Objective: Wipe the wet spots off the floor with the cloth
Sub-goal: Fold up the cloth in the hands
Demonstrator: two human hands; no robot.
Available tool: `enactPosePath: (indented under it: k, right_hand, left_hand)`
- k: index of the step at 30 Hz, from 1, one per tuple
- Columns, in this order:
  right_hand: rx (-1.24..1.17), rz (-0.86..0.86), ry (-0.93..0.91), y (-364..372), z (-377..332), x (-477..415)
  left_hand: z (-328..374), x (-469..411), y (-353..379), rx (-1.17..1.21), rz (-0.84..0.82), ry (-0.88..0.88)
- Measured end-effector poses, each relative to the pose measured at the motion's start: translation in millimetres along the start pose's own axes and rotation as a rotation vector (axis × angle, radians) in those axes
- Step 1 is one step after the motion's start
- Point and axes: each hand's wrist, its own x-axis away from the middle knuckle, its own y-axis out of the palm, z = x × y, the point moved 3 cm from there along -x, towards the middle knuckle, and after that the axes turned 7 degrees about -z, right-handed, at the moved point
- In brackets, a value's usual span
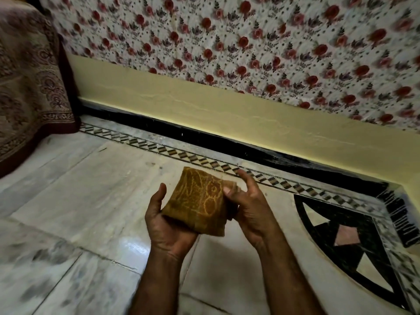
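A folded brown cloth point(200, 201) with a yellow pattern is held above the pale marble floor point(91, 201), in the middle of the head view. My left hand point(166, 226) cups it from below, thumb up along its left edge. My right hand point(247, 203) pinches its right edge, with the fingers partly spread. A glossy patch point(134, 248) shines on the floor just left of my left wrist; whether it is wet or only reflecting light I cannot tell.
A patterned bedcover point(29, 94) hangs to the floor at the left. Ahead runs a yellow wall base point(227, 114) under floral fabric point(227, 37), with a black skirting strip point(204, 137). A black inlay motif point(341, 242) marks the floor's right corner.
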Motion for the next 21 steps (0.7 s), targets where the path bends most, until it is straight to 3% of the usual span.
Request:
enactPosePath:
  k: [3, 8, 12, 16, 21]
  right_hand:
    - [0.053, 0.034, -0.093, -6.4, -7.9, 1.8]
    - [0.208, 0.037, -0.112, -13.9, -23.1, 3.8]
    - [0.272, 0.026, -0.155, -12.2, -30.5, 5.9]
    - [0.33, -0.044, -0.198, -14.5, -37.8, 8.1]
    - [0.577, 0.057, -0.226, -12.2, -43.1, 10.5]
  left_hand:
    - [12.8, -2.6, -3.6, -0.229, -0.003, -0.04]
    - [28.9, -9.2, 0.5, -0.82, 0.184, 0.033]
    - [32.8, -14.8, 3.1, -0.915, 0.252, 0.11]
    - [41.8, -14.0, 10.0, -0.982, 0.139, 0.161]
    - [46.8, -12.1, 27.4, -1.267, 0.152, 0.301]
